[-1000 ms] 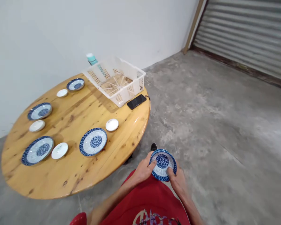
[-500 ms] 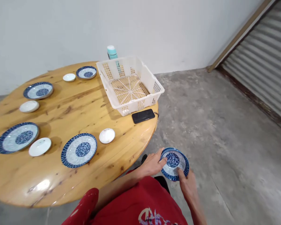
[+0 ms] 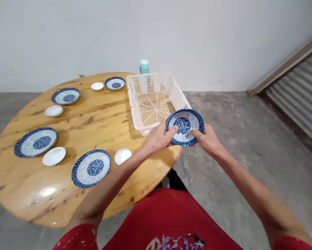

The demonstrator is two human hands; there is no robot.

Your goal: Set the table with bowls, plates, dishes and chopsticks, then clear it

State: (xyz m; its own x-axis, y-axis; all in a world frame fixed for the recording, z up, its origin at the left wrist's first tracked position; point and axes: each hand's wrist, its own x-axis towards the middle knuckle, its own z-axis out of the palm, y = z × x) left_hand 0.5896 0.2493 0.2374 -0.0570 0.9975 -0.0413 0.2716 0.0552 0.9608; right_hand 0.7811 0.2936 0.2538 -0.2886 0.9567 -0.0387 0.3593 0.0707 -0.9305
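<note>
Plate (image 3: 185,126) with blue pattern is clasped by its rim between my left hand (image 3: 158,139) and right hand (image 3: 209,140), in the air over the table (image 3: 103,121) edge beside the basket (image 3: 134,104), not yet put down, while four other plates (image 3: 91,168) and four saucers (image 3: 123,156) already lie placed.

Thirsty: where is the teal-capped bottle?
Head view, centre top: the teal-capped bottle stands behind the white plastic basket, at the far edge of the round wooden table.

A white basket (image 3: 134,104) and teal-capped bottle (image 3: 144,66) stand on the wooden table (image 3: 101,119)
</note>
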